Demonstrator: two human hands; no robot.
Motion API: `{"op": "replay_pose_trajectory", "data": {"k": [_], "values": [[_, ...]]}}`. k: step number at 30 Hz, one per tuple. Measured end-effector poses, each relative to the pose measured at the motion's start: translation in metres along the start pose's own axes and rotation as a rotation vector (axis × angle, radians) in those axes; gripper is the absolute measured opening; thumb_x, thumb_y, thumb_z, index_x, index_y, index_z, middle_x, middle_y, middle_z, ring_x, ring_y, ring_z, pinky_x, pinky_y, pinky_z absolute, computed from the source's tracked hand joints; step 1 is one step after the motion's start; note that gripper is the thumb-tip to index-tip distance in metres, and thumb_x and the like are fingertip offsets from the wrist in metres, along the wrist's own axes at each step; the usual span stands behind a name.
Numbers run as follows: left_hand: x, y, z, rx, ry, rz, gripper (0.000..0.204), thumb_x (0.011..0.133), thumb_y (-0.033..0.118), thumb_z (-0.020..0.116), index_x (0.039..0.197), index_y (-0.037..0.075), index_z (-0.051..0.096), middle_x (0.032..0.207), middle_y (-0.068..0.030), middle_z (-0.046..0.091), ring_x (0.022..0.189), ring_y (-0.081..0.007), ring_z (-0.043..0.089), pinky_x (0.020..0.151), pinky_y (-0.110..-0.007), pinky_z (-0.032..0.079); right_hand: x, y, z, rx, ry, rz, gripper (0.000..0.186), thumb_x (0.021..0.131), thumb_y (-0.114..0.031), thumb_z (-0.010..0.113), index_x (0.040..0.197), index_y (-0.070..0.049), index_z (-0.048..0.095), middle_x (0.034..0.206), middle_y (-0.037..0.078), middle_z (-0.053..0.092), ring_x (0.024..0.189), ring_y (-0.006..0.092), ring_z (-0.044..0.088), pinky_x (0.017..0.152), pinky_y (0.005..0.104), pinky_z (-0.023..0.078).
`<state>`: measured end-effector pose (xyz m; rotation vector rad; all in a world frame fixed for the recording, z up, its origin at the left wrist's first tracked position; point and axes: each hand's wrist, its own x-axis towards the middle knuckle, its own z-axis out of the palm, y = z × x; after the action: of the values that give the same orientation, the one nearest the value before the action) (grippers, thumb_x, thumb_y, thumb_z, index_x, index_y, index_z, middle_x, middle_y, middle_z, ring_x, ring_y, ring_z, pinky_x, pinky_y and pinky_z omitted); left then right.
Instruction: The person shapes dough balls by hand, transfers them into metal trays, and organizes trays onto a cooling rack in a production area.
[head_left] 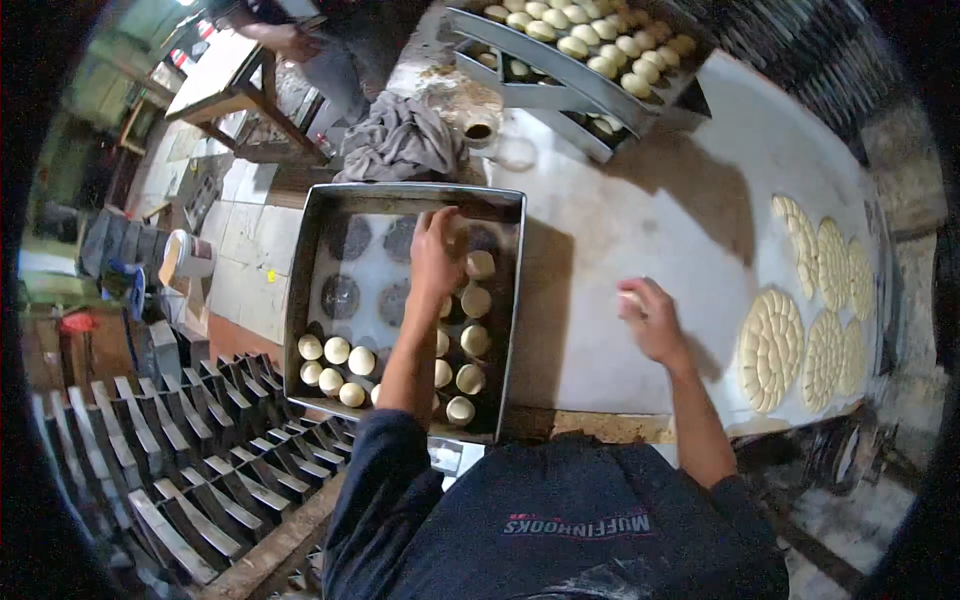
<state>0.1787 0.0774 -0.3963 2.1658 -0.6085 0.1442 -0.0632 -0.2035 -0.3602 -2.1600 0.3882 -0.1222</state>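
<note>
My left hand (437, 255) reaches over a square metal tray (515, 300), its fingers bent down and blurred, so whether it holds anything is unclear. Close beside it is a round dough ball (480, 265), the topmost of those along the tray's right side. More pale dough balls (362, 361) sit along the near edge, some hidden under my left forearm. Over the white table (600, 240), my right hand (655, 325) has its fingers curled around a small pale piece of dough (630, 298), mostly covered by the fingers.
Flat rounds of cut dough (770, 350) lie at the table's right end. Stacked trays of dough balls (580, 60) stand at the back. A crumpled grey cloth (400, 140) lies behind the tray. Empty metal racks (190, 450) are at lower left. Another person (300, 45) stands far left.
</note>
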Motion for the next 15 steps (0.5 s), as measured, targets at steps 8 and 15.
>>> {"op": "replay_pose_trajectory", "data": {"k": [8, 15], "values": [[0.006, -0.040, -0.005, -0.054, -0.237, 0.044, 0.061, 0.075, 0.008, 0.077, 0.133, 0.007, 0.058, 0.116, -0.0191, 0.060, 0.111, -0.0430, 0.058, 0.097, -0.049, 0.049, 0.134, -0.078, 0.136, -0.367, 0.046, -0.668, 0.032, 0.079, -0.014, 0.075, 0.108, -0.003, 0.066, 0.112, 0.016, 0.067, 0.112, 0.0377, 0.062, 0.106, 0.0524, 0.044], [0.010, 0.083, 0.036, 0.067, -0.102, 0.030, 0.058, 0.078, 0.009, 0.074, 0.132, 0.008, 0.053, 0.120, -0.0197, 0.058, 0.109, -0.0396, 0.057, 0.095, -0.049, 0.048, -0.014, 0.015, 0.012, -0.210, 0.349, -0.375, 0.013, 0.078, -0.005, 0.070, 0.090, -0.003, 0.066, 0.095, 0.014, 0.066, 0.094, 0.0325, 0.063, 0.091, 0.0461, 0.050]]}}
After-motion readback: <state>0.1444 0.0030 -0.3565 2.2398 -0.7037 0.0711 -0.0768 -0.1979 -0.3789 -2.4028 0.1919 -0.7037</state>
